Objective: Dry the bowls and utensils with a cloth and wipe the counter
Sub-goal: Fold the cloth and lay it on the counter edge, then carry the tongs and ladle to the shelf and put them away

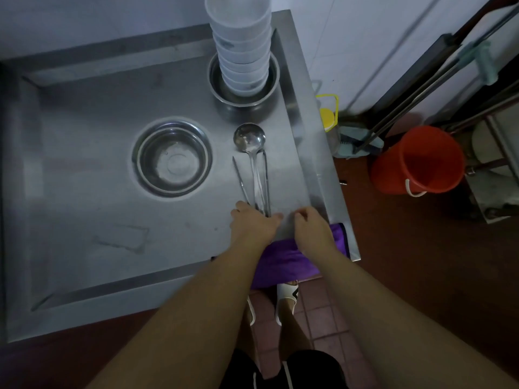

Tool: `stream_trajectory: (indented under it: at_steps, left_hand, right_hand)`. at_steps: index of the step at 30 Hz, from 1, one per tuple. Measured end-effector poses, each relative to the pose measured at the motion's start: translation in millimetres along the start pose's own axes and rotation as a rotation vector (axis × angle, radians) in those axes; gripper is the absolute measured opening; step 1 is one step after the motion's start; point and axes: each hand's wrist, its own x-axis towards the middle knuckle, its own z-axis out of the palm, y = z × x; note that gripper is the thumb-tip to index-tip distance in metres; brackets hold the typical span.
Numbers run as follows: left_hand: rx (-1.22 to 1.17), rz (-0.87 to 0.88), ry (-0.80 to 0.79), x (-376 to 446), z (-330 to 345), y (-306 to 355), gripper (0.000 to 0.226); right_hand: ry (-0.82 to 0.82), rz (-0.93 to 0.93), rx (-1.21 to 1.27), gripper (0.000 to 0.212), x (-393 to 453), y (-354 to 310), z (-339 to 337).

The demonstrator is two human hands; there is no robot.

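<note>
A steel ladle lies on the steel counter with a pair of tongs and a thin utensil alongside. My left hand covers the near ends of their handles, fingers curled over them. Just to the right, my right hand hovers with fingers curled, holding nothing visible. A purple cloth lies under both wrists at the counter's front right corner. A tall stack of white bowls stands in a steel bowl at the back. A single steel bowl sits mid-counter.
The counter has a raised rim along its right side and front. Beside it on the floor stand a red bucket, a yellow-capped bottle and leaning mop handles. My feet show below the counter edge.
</note>
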Motion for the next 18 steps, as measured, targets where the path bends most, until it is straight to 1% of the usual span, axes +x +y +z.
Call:
stream_trajectory:
  at_steps: [3, 7, 12, 14, 18]
  left_hand:
    - [0.006, -0.034, 0.031, 5.8, 6.3, 7.2, 0.096]
    - [-0.008, -0.020, 0.061, 8.2, 7.2, 6.1, 0.074]
    - [-0.015, -0.017, 0.100, 0.3, -3.6, 2.0, 0.062]
    - [-0.034, -0.011, 0.106, -3.3, -10.2, 0.9, 0.059]
    - [-0.058, -0.002, 0.094, -11.4, -25.3, -4.1, 0.060]
  right_hand:
    - [0.017, -0.036, 0.018, 0.014, 0.4, -0.7, -3.1]
    - [-0.014, -0.041, 0.052, 0.014, 0.2, 0.6, -4.2]
    - [-0.040, -0.056, 0.053, 0.014, -2.2, 3.4, -7.2]
    - [-0.039, -0.051, 0.021, 0.013, -0.7, 2.0, -8.8]
    - [-0.028, -0.044, -0.071, 0.011, 2.6, -5.3, -9.3]
